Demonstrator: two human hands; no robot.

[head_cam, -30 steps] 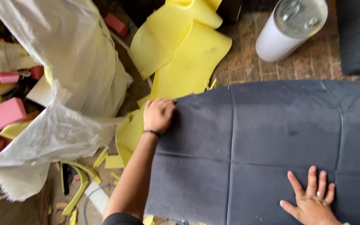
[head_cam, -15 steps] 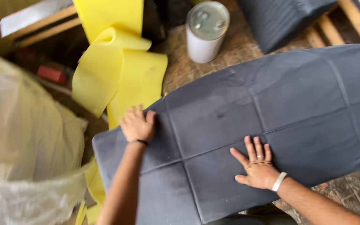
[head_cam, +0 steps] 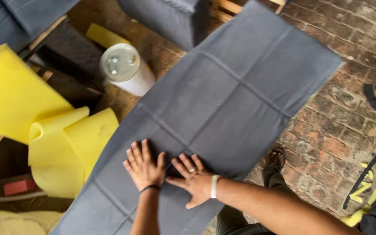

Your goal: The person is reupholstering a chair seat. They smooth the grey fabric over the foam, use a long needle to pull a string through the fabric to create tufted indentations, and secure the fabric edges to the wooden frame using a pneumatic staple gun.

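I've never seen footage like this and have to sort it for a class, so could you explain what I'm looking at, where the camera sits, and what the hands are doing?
There is no machine here: a person works with two bare hands, and the one camera is worn on that person's head, looking down. That is why the arms come in from the bottom of the picture.

The left hand and the right hand lie flat, side by side, on a long grey stitched fabric panel spread over a brick floor. Neither hand grips anything; both press palm-down on the cloth.

To the left lie yellow foam sheets, one of them curled, and a white cylindrical can with a metal lid. The person's sandalled foot shows beside the panel's edge.
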